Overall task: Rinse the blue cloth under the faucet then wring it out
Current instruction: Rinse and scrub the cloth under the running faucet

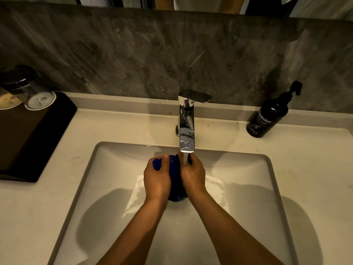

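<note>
The blue cloth (pixel 175 176) is bunched up between both my hands, over the white sink basin (pixel 118 169). My left hand (pixel 157 179) grips its left side, thumb on top. My right hand (pixel 193 176) grips its right side. A chrome faucet (pixel 186 123) stands just behind them, and a stream of water (pixel 185 159) runs from its spout onto the cloth and my right hand. The lower end of the cloth hangs down between my wrists.
A dark hand wash pump bottle (pixel 267 117) stands on the counter at the right. A dark tray (pixel 32 134) with two covered glasses (pixel 38 96) sits at the left. A grey stone backsplash (pixel 133 54) rises behind the counter.
</note>
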